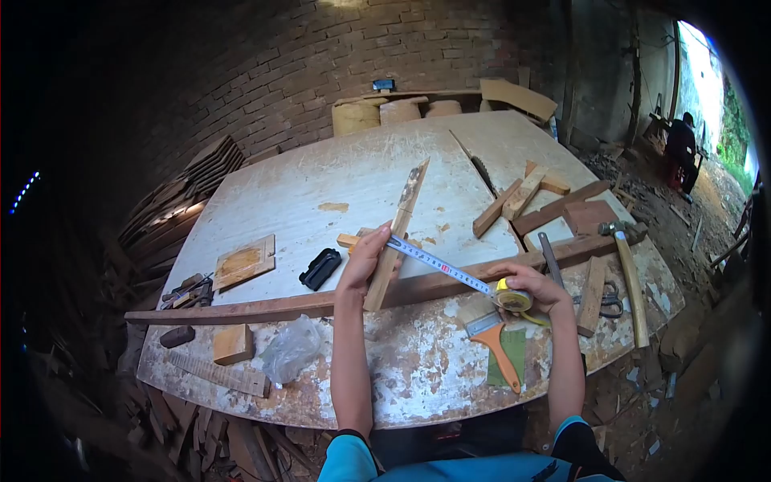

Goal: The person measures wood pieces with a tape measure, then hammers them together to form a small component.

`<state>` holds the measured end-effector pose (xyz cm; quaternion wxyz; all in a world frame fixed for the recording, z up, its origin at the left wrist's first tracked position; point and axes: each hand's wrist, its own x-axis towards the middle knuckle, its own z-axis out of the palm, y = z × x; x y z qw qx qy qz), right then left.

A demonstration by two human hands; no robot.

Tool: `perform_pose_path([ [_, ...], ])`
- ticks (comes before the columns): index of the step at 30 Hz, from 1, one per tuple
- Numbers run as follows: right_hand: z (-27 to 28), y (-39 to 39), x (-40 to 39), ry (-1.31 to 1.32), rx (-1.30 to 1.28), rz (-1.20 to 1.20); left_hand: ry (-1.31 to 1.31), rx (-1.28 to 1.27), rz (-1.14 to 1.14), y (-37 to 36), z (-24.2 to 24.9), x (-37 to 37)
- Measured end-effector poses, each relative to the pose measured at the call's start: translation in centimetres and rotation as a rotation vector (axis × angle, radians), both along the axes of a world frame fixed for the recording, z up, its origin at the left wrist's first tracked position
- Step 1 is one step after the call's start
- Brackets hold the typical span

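My left hand [367, 261] is closed around a narrow wooden strip [408, 198], which stands tilted with its upper end pointing away from me. The white blade [442, 266] of a tape measure runs from my left fingers across to its yellow case [512, 297]. My right hand [536, 287] grips that case. Beneath both hands a long wooden beam [281, 310] lies across the table. Below the case, a paintbrush with an orange handle [499, 356] rests partly on a green sheet [514, 358].
The worn white table [297, 193] has a saw blade [482, 170] in a slot. To the right lie wood offcuts [526, 193], a hammer [630, 289] and scissors [610, 300]. Left are a plastic bag [292, 350], a wood block [233, 345] and a black case [320, 269]. A person [681, 153] sits outside.
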<state>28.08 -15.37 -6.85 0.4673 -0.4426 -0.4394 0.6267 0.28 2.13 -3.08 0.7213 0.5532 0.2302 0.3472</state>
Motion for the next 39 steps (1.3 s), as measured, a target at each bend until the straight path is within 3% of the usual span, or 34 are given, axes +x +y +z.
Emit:
perform_pose_path([
  [3, 0.1, 2.7, -0.1, -0.074, 0.068, -0.124, 0.07, 0.049, 0.128, 0.1, -0.4, 0.6],
  [4, 1.6, 4.5, -1.2, -0.221, 0.102, -0.186, 0.099, 0.093, 0.155, -0.1, -0.3, 1.2],
  [7, 4.2, 7.1, -3.5, -0.255, 0.165, -0.152, 0.1, 0.065, 0.123, -0.7, -0.5, 2.1],
  [11, 3.1, 10.3, -6.8, -0.188, 0.305, -0.159, 0.21, 0.156, 0.113, -2.1, -0.1, 3.0],
  [13, 4.0, 9.9, -7.5, -0.117, 0.201, -0.172, 0.147, 0.126, 0.158, -1.6, -0.6, 2.8],
  [20, 1.8, 11.2, -5.7, -0.261, 0.205, -0.123, 0.149, 0.109, 0.127, -0.9, -2.4, 3.7],
  [23, 2.2, 10.5, -4.9, -0.371, 0.353, 0.022, 0.135, 0.129, 0.101, -0.7, -1.9, 3.0],
  [24, 3.0, 9.8, -4.6, -0.38, 0.287, 0.103, 0.09, 0.145, 0.094, -0.3, -1.9, 2.6],
  [27, 2.6, 9.9, -3.0, -0.405, 0.231, 0.265, 0.02, 0.112, 0.138, 0.0, -1.4, 1.3],
  [31, 3.1, 9.5, -2.9, -0.455, 0.2, 0.249, -0.038, 0.053, 0.1, 0.2, -1.9, 1.8],
  [34, 2.5, 9.8, -2.9, -0.324, 0.184, 0.196, -0.254, -0.246, -0.088, 1.9, -3.7, 1.8],
  [37, 2.8, 9.4, -2.9, -0.253, 0.103, 0.212, -0.228, -0.298, 0.045, 0.5, -3.2, 2.2],
  [39, 2.3, 9.5, -2.5, -0.223, 0.108, 0.215, -0.253, -0.313, -0.039, 0.6, -3.2, 2.3],
])
